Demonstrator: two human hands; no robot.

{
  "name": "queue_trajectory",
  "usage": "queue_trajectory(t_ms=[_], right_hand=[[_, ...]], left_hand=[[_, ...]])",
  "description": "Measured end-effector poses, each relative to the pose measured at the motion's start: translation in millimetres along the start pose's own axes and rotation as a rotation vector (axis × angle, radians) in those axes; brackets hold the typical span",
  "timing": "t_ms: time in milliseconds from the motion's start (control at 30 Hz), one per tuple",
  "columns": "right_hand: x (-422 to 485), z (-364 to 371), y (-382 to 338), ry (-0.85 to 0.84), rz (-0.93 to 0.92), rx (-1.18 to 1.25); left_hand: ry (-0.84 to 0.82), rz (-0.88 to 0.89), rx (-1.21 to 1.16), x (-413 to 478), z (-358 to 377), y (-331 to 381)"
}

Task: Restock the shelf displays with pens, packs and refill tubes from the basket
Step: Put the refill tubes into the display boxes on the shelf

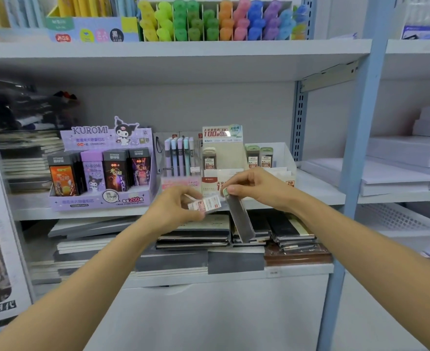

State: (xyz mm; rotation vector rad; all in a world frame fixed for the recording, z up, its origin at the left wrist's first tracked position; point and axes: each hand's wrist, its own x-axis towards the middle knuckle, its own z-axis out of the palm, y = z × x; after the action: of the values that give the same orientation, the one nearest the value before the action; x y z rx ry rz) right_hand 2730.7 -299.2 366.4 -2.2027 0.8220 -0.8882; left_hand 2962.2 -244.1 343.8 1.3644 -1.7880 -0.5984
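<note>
**Two tubes up for shelving at the lead displays**

Two refill tubes are held in front of the middle shelf [82,214], one in each hand. The labelled tube [205,205] is pinched in the curled fingers of the left hand [178,206]. Its long axis lies nearly level, and its free end is pointed right, toward the other hand. The dark tube [240,220] is pinched at its green cap between thumb and forefinger of the right hand [257,188]. It is hung cap-up, its long axis sloped down and slightly right over the stacked notebooks [196,234] on the shelf below.

Directly behind and above both hands, the beige display box [224,153] is seen with a single tube standing at its left side. Just right of it, the clear tray [282,158] is stocked with two green-capped tubes [259,154].

The right hand is judged the nearer to both displays, and the green cap it holds is matched by the clear tray's stock. That tube would have to be raised and swung upright before it could be set in.
</note>
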Motion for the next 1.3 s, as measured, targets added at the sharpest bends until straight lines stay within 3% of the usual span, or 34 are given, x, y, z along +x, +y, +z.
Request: queue_trajectory(t_ms=[167, 300, 367, 433, 667, 800, 1033, 1300], right_hand=[[-8, -4, 4, 0.064, -0.008, 0.108], [-13, 4, 6, -0.053, 0.042, 0.111], [-16, 6, 7, -0.121, 0.056, 0.088], [-19, 2, 3, -0.080, 0.039, 0.049], [-16, -57, -16, 0.618, -0.072, -0.004], [-1, -91, -18, 0.875, -0.119, -0.102], [24, -110, 6, 0.842, -0.059, -0.350], [32, -109, 35, 0.745, -0.014, -0.376]], left_hand=[[0.144, -0.178, -0.660, 2, -8, -6], [0.237, -0.129, -0.879, 2, 4, -2], [0.243, -0.092, -0.873, 2, 9, 2], [0.230, -0.068, -0.813, 4, 14, 6], [0.174, 0.014, -0.632, 16, 25, 22], [0.173, 0.069, -0.628, 29, 31, 33], [0.156, 0.110, -0.561, 53, 44, 32], [0.138, 0.103, -0.538, 65, 56, 25]])
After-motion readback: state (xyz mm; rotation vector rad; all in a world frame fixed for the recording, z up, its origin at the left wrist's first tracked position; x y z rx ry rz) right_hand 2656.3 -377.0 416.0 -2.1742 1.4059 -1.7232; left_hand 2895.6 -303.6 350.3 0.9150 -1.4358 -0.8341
